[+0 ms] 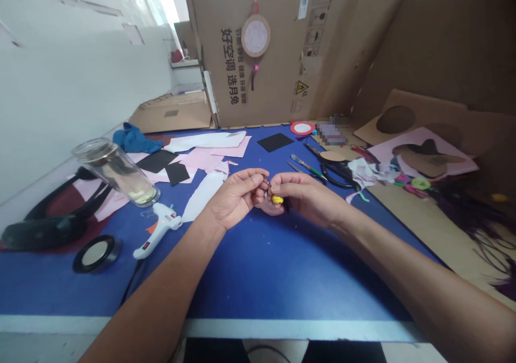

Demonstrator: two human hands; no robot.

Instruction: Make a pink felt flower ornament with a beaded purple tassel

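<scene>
A broad, glossy blue desk [282, 282], backed by an upright, printed brown cardboard panel [278, 94], bears a white glue gun [158, 235] at left. Above it, the right hand [308, 195] and left hand [237, 197] face each other, fingertips almost meeting, each apparently pinched on a thin, dark cord [269, 183]. A round, shiny yellow bead [277, 199] sits just below the right fingertips, nearer that hand; the cord's long axis slants down toward it from the left.

from my station i see a blue table [262, 282] bearing a glue gun [160, 232], white paper [206, 192] and a black square [276, 142].
</scene>
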